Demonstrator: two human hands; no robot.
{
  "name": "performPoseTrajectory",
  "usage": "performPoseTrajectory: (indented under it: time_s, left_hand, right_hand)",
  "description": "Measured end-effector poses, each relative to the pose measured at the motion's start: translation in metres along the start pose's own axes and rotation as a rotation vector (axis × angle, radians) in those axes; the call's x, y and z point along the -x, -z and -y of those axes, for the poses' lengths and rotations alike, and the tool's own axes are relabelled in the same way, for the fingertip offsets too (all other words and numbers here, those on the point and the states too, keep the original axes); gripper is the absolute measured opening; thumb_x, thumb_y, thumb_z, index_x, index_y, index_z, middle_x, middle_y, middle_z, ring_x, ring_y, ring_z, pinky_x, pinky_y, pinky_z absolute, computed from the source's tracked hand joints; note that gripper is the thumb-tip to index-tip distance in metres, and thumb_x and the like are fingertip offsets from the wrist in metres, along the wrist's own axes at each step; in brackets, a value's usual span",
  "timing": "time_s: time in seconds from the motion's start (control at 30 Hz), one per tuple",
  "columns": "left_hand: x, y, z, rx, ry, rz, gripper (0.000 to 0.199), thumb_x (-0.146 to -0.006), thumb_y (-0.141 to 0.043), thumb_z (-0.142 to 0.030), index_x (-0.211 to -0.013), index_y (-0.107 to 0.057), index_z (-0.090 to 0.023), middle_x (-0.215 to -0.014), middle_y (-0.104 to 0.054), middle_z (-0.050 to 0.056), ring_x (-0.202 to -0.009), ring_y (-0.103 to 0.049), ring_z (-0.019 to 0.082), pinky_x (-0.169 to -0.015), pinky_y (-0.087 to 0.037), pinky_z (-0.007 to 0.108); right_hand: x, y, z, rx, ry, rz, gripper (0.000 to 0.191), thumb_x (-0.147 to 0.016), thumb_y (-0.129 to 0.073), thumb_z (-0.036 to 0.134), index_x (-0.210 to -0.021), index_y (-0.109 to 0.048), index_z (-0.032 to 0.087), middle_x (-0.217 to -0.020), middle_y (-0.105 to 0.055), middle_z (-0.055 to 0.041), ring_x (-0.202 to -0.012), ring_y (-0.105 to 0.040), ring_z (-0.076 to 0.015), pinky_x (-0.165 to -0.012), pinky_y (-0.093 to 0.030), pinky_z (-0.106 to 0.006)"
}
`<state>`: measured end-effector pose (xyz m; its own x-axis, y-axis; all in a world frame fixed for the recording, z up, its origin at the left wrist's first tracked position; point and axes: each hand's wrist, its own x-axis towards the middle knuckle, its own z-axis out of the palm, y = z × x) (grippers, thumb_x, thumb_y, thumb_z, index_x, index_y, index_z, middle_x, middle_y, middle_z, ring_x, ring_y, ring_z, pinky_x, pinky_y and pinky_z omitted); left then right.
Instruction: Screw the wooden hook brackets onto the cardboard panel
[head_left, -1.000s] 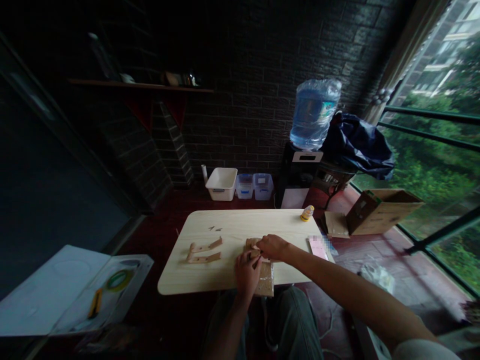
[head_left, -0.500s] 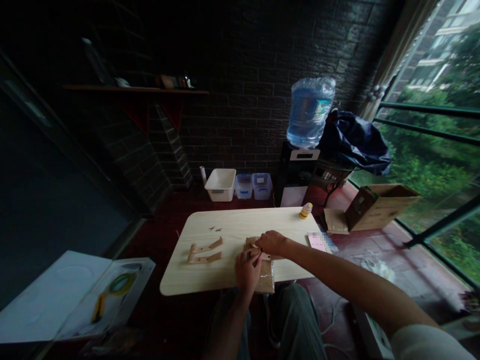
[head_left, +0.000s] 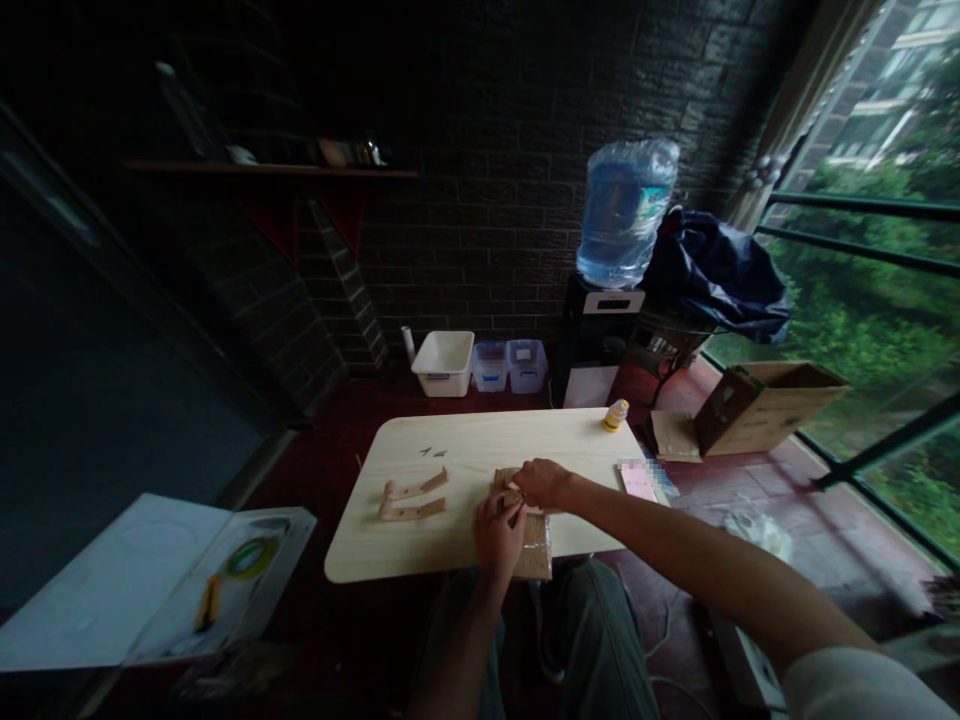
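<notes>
My left hand (head_left: 499,535) and my right hand (head_left: 544,485) meet over the near side of the pale table (head_left: 360,553). The left fingers are closed around a small wooden piece (head_left: 512,497). My right hand's fingers are bent and pressed together at the same piece; whatever lies between their tips is too small to make out. Under the hands lies a flat brown pack in clear plastic (head_left: 536,560), jutting over the table's near edge. To the left rests a wooden part with two arms (head_left: 412,511), beside a few small dark pieces (head_left: 433,453).
A yellow-capped bottle (head_left: 615,416) stands at the table's far right corner, with a pink paper (head_left: 637,480) nearer. Left of the table lies an open white case (head_left: 262,620). Behind are storage bins (head_left: 444,385), a water dispenser (head_left: 596,345) and a cardboard box (head_left: 765,410).
The whole view has shifted slightly. Both hands stay together at the wooden piece, with only small finger movement; nothing on the table has visibly moved.
</notes>
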<state>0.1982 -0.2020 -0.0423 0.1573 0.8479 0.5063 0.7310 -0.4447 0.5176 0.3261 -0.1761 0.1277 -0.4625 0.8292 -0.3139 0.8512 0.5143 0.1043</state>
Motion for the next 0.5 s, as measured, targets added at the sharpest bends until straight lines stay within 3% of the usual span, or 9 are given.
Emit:
performPoseTrajectory:
  time_s: [0.2, 0.5]
  left_hand:
    - [0.000, 0.001, -0.001, -0.011, -0.010, -0.003, 0.016, -0.090, -0.064, -0.027, -0.095, -0.078, -0.028, -0.112, -0.069, 0.007, -0.106, -0.060, 0.026, -0.095, -0.049, 0.042]
    - [0.002, 0.000, 0.000, -0.046, -0.004, -0.010, 0.014, -0.089, -0.065, -0.028, -0.091, -0.079, -0.028, -0.111, -0.067, 0.009, -0.106, -0.060, 0.027, -0.093, -0.050, 0.042]
  right_hand:
    - [-0.001, -0.002, 0.007, -0.009, -0.055, -0.028, 0.026, -0.091, -0.062, 0.027, -0.113, -0.068, 0.014, -0.106, -0.076, -0.0181, -0.094, -0.075, -0.0295, -0.073, -0.059, -0.037]
    - [0.009, 0.002, 0.013, 0.024, 0.059, -0.060, 0.017, -0.093, -0.059, 0.019, -0.106, -0.070, 0.015, -0.111, -0.075, -0.0170, -0.102, -0.073, -0.0287, -0.078, -0.059, -0.037]
